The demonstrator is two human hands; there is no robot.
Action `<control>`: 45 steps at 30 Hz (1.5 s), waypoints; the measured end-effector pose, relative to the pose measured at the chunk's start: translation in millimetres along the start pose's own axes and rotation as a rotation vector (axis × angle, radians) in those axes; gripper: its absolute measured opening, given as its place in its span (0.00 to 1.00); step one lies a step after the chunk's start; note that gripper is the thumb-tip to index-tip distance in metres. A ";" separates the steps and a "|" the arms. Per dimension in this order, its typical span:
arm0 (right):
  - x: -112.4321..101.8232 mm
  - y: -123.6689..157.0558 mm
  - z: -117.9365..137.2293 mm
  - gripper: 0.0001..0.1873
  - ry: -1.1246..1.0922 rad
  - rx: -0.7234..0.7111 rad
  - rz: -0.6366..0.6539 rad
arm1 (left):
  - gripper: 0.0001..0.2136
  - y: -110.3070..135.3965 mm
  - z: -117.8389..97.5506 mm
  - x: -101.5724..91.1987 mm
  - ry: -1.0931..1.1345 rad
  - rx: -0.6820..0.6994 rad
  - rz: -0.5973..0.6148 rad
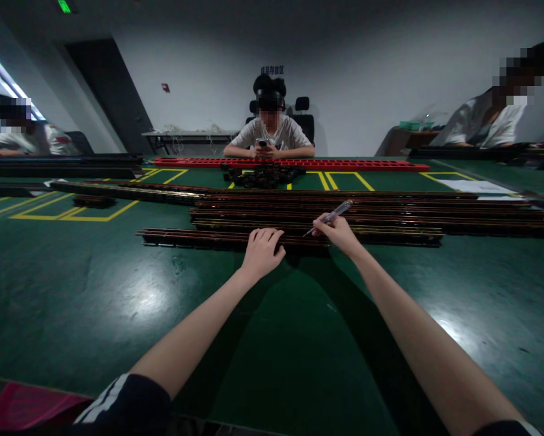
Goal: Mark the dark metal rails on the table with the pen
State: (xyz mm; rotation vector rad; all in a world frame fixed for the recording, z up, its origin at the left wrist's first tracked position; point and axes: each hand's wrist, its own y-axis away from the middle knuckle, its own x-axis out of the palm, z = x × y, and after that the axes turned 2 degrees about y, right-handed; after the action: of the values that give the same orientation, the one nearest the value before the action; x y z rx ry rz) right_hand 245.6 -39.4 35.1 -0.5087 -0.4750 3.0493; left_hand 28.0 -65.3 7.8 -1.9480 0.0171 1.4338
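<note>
My left hand [262, 251] lies over a long dark metal-looking strip [185, 237] at the front of the stack. Its fingers are stretched across the top and the thumb is held apart. A slim pen with a clear barrel [337, 212] is pinched in my right hand [337, 233], its tip pointing down and left near the strip, close to my left fingers. Whether the tip touches the strip I cannot tell. Behind both hands, several more long dark strips [389, 213] with reddish and brassy edges lie side by side.
On the green table [117, 327], a pile of small black parts [267, 175] sits before a long red rail [344, 164]. White papers [478, 186] lie at right, dark bars [63, 166] at left. A person [276, 136] sits opposite holding a small device; others sit at both sides.
</note>
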 end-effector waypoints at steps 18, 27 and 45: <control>0.9 -0.3 -2.5 0.11 0.051 -0.014 -0.018 | 0.17 -0.2 0.9 3.4 -0.076 -0.016 0.031; -0.6 0.5 2.0 0.12 0.034 -0.002 -0.016 | 0.16 -0.2 -2.1 2.6 -0.088 -0.024 0.007; -4.1 -1.1 -5.1 0.11 -0.012 0.014 -0.015 | 0.15 -0.1 -2.3 2.5 -0.093 -0.087 0.002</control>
State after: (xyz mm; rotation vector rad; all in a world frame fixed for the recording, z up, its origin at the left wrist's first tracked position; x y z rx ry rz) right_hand 251.0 -37.1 32.1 -0.4843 -0.4558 3.0406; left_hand 30.9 -65.5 6.0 -1.9483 -0.0874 1.5480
